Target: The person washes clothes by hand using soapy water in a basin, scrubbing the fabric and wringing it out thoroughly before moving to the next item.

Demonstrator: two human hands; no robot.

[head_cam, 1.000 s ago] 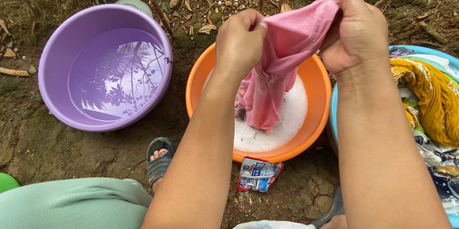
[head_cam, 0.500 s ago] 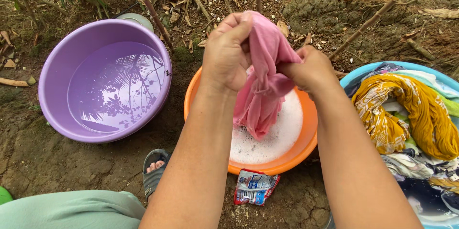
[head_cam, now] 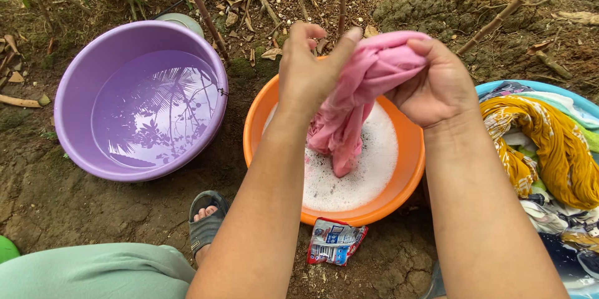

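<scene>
Both hands (head_cam: 374, 80) gripping pink cloth (head_cam: 355, 99) — above orange basin's rim (head_cam: 249, 130)

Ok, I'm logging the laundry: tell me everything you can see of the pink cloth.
The pink cloth is a plain, wet-looking fabric, bunched and twisted. The left hand and right hand grip its top, close together. It hangs down over the orange basin, its lower end reaching the white suds.

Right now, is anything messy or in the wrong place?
One thing: a crumpled packet lies on the dirt against the orange basin, torn open and dropped. Otherwise nothing stands out; both hands hold the pink cloth over the suds.
</scene>
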